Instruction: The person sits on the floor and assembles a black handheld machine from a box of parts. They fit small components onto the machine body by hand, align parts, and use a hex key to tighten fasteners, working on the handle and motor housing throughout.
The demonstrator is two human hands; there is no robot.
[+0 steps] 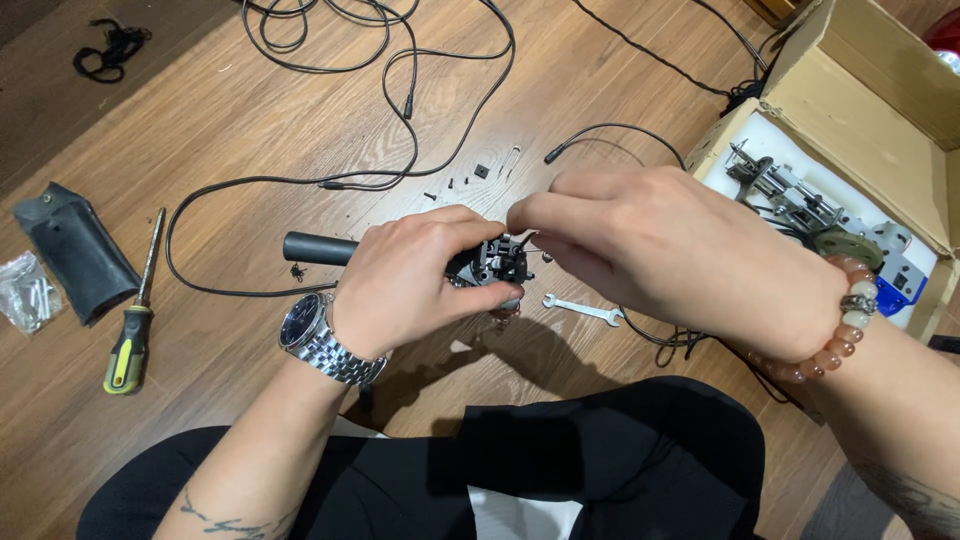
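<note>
A person sits on a brown wood-plank floor (230,110), seen from above, with both hands meeting over a small machine. The left hand (405,280), a steel wristwatch (320,340) on its wrist, is closed around a black mechanical assembly with a long black cylindrical handle (320,248); the handle juts out to the left and the blocky metal head (500,262) shows between the two hands, just above the floor. The right hand (670,255), wearing a pink bead bracelet (835,340), has its fingertips (525,215) pinched together right at the top of that head. Whether they pinch a small part or a thin tool I cannot tell; something dark and slender seems to sit there.

Judging from this, the work is at a fine fitting or adjusting step on the head. The next move seems to call for a steady hold from the left hand and small, exact motion from the right fingertips.

A small silver open-ended spanner (582,310) lies just beside the assembly on the floor. Tiny black screws and bits (470,178) are scattered just beyond the hands. A screwdriver with a black and yellow handle (135,320) lies well to the left, near a black pouch (72,250) and a clear bag of small parts (28,290). Black cables (400,90) loop across the floor. To the right, an open cardboard box (880,100) holds a grey metal mechanism (800,205) on white foam.
</note>
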